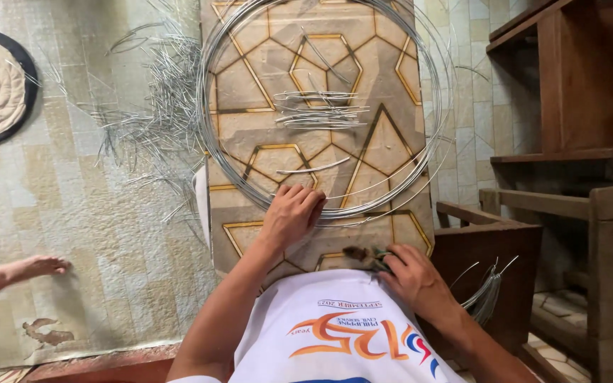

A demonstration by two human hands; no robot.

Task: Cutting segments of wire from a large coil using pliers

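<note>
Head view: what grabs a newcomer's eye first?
The big coil of silver wire lying on the patterned board at top centre, with the left hand pressing on its near edge. On the floor to the left lies a messy scatter of cut wire pieces, and a neater small pile sits inside the coil. The right hand grips a dark tool near the board's bottom edge.

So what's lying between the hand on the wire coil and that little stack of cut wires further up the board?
In the head view, one curved cut wire piece lies on the patterned board, between the left hand on the wire coil and the stack of cut wires.
</note>
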